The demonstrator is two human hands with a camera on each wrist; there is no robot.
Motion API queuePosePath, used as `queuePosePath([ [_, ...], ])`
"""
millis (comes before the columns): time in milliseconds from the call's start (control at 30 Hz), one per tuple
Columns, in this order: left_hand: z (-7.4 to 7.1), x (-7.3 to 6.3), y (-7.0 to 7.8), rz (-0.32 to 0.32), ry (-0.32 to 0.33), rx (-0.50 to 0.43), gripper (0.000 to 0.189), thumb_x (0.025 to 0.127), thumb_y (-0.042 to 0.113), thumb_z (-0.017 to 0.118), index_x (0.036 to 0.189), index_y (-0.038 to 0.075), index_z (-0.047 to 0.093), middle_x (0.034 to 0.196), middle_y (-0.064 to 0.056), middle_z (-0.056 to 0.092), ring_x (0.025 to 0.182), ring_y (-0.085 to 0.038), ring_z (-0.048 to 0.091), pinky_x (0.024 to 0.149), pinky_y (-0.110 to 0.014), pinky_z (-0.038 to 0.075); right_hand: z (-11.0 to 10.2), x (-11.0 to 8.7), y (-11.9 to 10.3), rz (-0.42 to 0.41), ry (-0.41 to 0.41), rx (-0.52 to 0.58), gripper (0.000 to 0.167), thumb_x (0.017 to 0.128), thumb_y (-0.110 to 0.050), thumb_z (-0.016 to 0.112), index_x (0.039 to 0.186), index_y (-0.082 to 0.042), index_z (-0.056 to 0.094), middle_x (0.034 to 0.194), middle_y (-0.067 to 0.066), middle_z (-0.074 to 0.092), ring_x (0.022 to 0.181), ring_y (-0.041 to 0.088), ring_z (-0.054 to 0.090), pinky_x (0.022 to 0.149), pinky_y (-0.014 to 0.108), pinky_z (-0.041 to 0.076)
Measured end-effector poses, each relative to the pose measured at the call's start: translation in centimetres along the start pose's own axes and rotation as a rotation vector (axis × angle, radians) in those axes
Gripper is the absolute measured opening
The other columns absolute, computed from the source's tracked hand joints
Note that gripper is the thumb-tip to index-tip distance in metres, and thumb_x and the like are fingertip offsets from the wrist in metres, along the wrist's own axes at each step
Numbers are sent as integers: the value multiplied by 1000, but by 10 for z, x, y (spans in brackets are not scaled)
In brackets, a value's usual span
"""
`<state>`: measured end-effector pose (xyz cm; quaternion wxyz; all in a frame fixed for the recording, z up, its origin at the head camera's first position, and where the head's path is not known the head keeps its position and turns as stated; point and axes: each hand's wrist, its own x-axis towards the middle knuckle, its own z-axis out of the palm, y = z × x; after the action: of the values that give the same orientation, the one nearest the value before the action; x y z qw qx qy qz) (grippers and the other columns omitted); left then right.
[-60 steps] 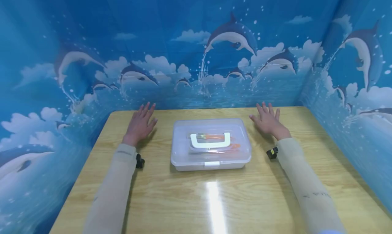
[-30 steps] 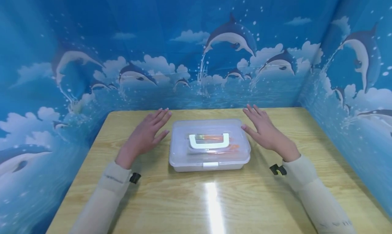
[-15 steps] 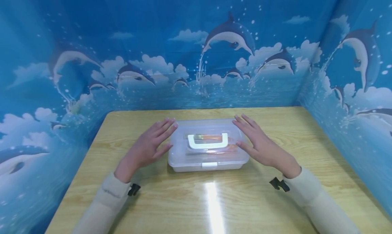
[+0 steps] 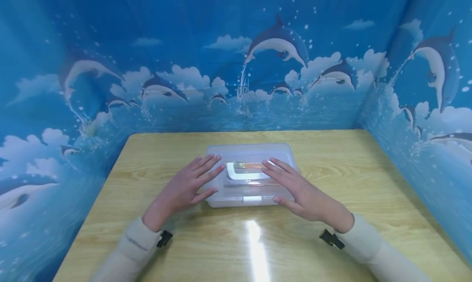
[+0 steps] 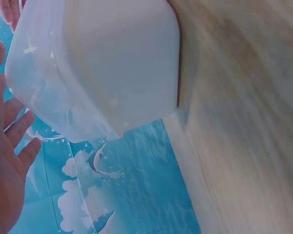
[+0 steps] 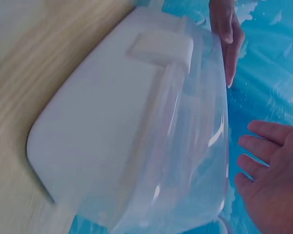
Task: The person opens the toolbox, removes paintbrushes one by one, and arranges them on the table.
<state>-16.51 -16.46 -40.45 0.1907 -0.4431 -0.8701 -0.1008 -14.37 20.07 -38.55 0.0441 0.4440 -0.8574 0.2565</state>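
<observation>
A translucent plastic storage box (image 4: 254,151) with its lid on sits on the table. A white handle (image 4: 243,176) lies folded on the lid, and a white latch (image 4: 252,198) is on the front side. Orange-handled brushes (image 4: 252,165) show through the lid. Over the box's left part is my left hand (image 4: 186,185), fingers straight and spread. My right hand (image 4: 302,192), also with straight fingers, is over the right part and hides one end of the handle. In the right wrist view a gap shows between the right fingers (image 6: 266,141) and the lid.
The box stands on a wood-grain table (image 4: 177,253). A blue dolphin-printed cloth (image 4: 236,48) rises behind the table and along both sides. A small black device (image 4: 332,239) is strapped at each wrist.
Both hands have come up from the table beside the box and moved inward and nearer, so that they now hover over its lid. The box has stayed in place.
</observation>
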Motion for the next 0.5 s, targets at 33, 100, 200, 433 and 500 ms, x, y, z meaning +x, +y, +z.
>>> queuePosePath([
  [33,1,0,1,4,5,4,64,109,55,28,157,14,40,163,-10,37,149,-33,37,121,-55,35,1,0,-2,-12,-6,5,75,97,-17,66,161,-12,28,169,8,25,158,28,14,130,40,15],
  [100,4,-1,2,15,24,9,62,109,53,29,156,14,43,162,-10,39,148,-32,40,120,-54,37,5,1,-5,-41,-18,21,71,100,-22,63,161,-11,28,169,8,24,157,30,15,130,42,15],
  [200,7,-1,2,45,51,19,60,109,51,30,153,13,47,160,-10,43,146,-32,43,119,-53,39,12,1,-10,-99,-27,32,64,107,-37,51,160,-9,30,169,8,26,157,31,17,131,41,12],
  [433,12,1,5,103,80,34,58,110,49,32,151,12,51,157,-9,48,143,-32,46,116,-52,43,32,1,-20,-300,9,32,62,109,-43,39,153,1,41,161,16,40,149,32,36,128,39,25],
  [500,12,0,5,109,81,31,57,110,48,31,150,12,51,157,-9,48,143,-31,47,116,-52,43,37,2,-22,-322,-5,41,60,109,-41,41,153,-1,41,159,16,42,147,32,40,124,44,33],
])
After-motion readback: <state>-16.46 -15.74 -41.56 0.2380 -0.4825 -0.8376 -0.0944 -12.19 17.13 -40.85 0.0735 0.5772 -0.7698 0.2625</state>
